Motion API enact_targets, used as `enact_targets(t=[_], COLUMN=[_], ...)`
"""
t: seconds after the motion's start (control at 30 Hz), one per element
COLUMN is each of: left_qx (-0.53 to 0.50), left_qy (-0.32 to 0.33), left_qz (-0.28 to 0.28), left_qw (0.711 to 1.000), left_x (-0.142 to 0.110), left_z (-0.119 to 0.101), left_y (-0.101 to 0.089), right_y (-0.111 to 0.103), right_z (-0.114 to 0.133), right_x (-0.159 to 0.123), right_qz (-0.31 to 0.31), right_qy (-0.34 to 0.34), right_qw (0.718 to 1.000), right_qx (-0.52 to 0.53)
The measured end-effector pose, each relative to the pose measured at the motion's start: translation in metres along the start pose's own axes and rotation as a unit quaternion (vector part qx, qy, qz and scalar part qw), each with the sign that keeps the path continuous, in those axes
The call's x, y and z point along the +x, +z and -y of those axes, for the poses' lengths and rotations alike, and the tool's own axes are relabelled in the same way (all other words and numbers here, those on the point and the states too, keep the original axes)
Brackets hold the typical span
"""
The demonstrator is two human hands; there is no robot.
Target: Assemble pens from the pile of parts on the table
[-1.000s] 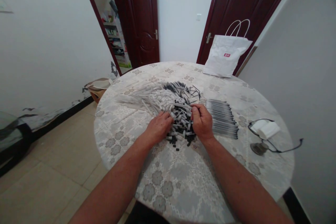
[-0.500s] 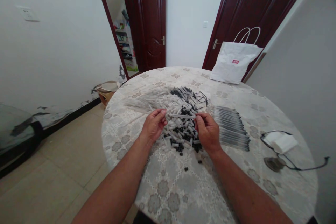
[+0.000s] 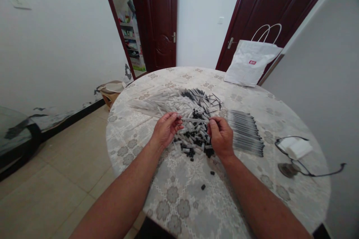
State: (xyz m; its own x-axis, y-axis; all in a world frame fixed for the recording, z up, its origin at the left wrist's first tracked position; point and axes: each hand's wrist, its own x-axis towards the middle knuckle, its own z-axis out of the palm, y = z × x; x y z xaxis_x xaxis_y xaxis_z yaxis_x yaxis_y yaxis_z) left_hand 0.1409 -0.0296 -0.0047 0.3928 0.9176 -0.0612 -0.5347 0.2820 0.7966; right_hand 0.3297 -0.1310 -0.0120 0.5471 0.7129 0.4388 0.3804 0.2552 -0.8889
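Note:
A slim translucent pen barrel (image 3: 195, 120) stretches nearly level between my hands, above a heap of pen parts. My left hand (image 3: 167, 129) pinches its left end between thumb and fingertips. At the other end, the thumb and forefinger of my right hand (image 3: 221, 134) are closed on it; the fingers hide that tip. Below lie whitish pen caps (image 3: 179, 104) mixed with small black plugs (image 3: 191, 153). Loose clear barrels (image 3: 148, 104) fan out at the back left, and dark thin refills (image 3: 196, 97) lie behind the heap. Right of my right hand is a row of pens (image 3: 245, 130).
The round table has a patterned cloth (image 3: 174, 209). Eyeglasses (image 3: 308, 173), folded white tissue (image 3: 298, 148) and a dark round object (image 3: 288, 170) lie on the right. A white paper bag (image 3: 251, 63) stands at the back right. Two black plugs (image 3: 203, 187) lie near the front.
The view has tilted down slightly. Both hands still hold the barrel, the left having shifted a little inward. One loose black plug has moved toward the front edge.

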Motion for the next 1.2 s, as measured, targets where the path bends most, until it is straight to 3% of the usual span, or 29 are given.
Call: enact_targets(t=[0.53, 0.67, 0.77, 0.87, 1.03, 1.2], left_qx=[0.058, 0.059, 0.046, 0.035, 0.031, 0.023], left_qy=[0.004, 0.013, 0.022, 0.029, 0.029, 0.037], left_qz=[0.009, -0.001, -0.011, -0.019, -0.023, -0.016], left_qw=[0.998, 0.998, 0.999, 0.999, 0.999, 0.999], left_x=[0.0002, 0.0036, 0.0059, 0.0063, 0.0054, 0.0066], left_z=[0.002, 0.0033, 0.0035, 0.0017, 0.0001, 0.0031], left_y=[0.0008, -0.0033, -0.0058, -0.0056, -0.0037, -0.0041], right_y=[-0.0004, -0.0027, -0.0034, -0.0031, -0.0018, -0.0007], right_z=[-0.0016, -0.0001, 0.0023, 0.0015, -0.0038, 0.0006], right_x=[0.0012, 0.0005, 0.0012, 0.0028, 0.004, 0.0014], right_qz=[0.003, 0.045, 0.083, 0.122, 0.185, 0.169], right_qy=[-0.013, -0.097, -0.186, -0.233, -0.248, -0.216], right_qw=[0.999, 0.989, 0.967, 0.948, 0.926, 0.942], right_qx=[-0.035, -0.101, -0.154, -0.18, -0.217, -0.193])
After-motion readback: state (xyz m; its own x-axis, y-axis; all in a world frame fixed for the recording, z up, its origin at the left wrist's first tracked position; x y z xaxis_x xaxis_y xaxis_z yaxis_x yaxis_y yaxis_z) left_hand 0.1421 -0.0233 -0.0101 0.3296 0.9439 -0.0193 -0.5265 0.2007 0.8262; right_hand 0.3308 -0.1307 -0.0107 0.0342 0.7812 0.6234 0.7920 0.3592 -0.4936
